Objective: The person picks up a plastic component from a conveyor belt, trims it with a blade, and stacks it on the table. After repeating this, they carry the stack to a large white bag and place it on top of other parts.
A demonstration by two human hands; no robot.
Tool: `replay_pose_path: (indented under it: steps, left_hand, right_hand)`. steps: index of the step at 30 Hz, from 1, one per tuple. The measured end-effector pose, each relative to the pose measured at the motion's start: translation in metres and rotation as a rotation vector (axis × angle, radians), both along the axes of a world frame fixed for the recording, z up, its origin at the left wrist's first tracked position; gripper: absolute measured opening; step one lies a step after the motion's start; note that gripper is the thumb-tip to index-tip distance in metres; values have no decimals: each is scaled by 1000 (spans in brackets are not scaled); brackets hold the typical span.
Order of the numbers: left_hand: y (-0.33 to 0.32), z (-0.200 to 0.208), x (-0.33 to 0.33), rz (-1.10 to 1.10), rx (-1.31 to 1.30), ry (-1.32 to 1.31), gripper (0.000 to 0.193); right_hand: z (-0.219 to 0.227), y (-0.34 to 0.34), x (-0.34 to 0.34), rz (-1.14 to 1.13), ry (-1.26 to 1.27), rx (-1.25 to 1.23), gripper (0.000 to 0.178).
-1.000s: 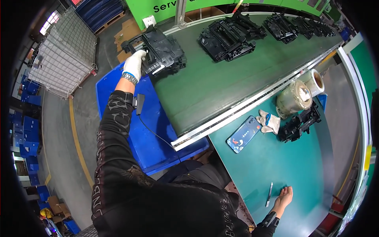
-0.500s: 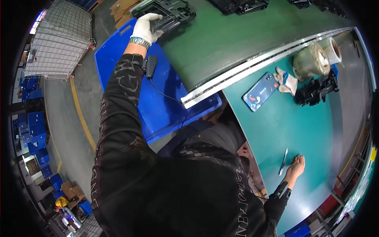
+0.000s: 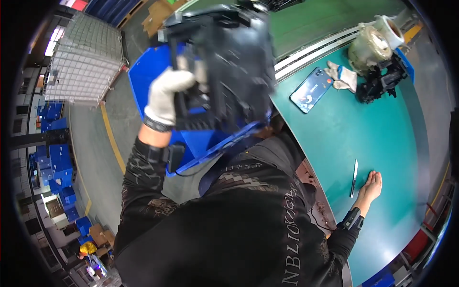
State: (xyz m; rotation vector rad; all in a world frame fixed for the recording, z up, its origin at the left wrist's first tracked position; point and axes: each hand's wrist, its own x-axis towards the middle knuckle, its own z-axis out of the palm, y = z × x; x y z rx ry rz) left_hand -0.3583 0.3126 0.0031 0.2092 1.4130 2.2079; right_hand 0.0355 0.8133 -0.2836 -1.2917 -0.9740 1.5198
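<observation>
My left hand (image 3: 165, 95), in a white glove, is closed round the left edge of a large black moulded plastic part (image 3: 239, 71). The part is held up above a blue plastic bin (image 3: 142, 71) and is smeared by motion. My bare right hand (image 3: 370, 188) rests on the teal tabletop (image 3: 382, 138) with its fingers stretched out and nothing in them. Just left of it lies a slim knife (image 3: 354, 179) with a dark handle and a bright blade, apart from the fingers.
On the table's far side are a phone (image 3: 311, 91), a white glove (image 3: 343, 76), rolls of film or tape (image 3: 369, 45) and another black plastic part (image 3: 382, 81). A green conveyor surface (image 3: 318, 19) lies beyond a metal rail (image 3: 313, 52). Mesh cage (image 3: 83, 60) at far left.
My left hand has lifted the black part off the green surface and brought it nearer and to the right, over the bin. My right hand stays beside the knife.
</observation>
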Motion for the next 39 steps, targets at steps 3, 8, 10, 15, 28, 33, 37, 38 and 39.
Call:
replay_pose_path:
  steps: [3,8,10,15,28,33,37,38,39]
  left_hand:
    - [62,3,24,-414,-160,145,27]
    - [150,-2,54,-708,-290,276,38]
    - [180,-17,61,-823,-260,277,33]
    - [231,-51,80,-938,-301,343,29]
    - [239,-93,60,-368,-523,1897,18]
    - [234,-96,59,-502,-449,960,24]
    - [232,-96,55,-522,-326,805,22]
    - [232,-95,54,-522,-334,830,21]
    - [232,-94,53,-522,-342,854,19]
  right_hand:
    - [18,-18,-4,-57,22,-28,27]
    - [146,-120,-72,359,212,176,38]
    - [167,-140,-89,503,518,98,57]
    - [166,-145,-101,524,417,183,80]
    - [122,-181,-121,371,284,530,84]
    - [122,-197,-125,342,280,599,82]
    - [125,-200,-130,367,371,613,79]
    - [124,-201,-130,366,368,618,79]
    - [121,-201,-129,383,355,631,82]
